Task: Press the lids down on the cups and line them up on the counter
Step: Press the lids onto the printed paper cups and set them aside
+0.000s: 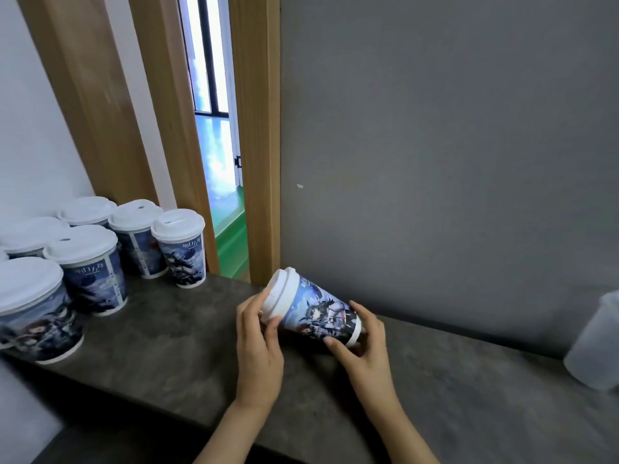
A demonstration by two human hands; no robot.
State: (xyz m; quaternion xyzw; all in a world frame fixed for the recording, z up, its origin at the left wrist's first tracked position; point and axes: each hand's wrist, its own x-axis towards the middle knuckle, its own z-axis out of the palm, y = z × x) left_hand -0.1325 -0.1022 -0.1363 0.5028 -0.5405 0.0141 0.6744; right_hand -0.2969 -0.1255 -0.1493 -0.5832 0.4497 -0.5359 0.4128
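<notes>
Left hand (pixel 258 333) gripped the lid (pixel 279 294); right hand (pixel 360 336) gripped the tilted cup (pixel 321 313) at its base. Recommended: press squarely along the cup's axis, checking the rim all round.

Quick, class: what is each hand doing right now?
Left hand: grips the lid end of the tilted cup.
Right hand: grips the cup's base.

A single head-worn view looks forward and down, close over the dark counter (pixel 174 346) toward a grey wall (pixel 435 128) (a doorway (pixel 214 128) stands left), both forearms entering from below.
</notes>
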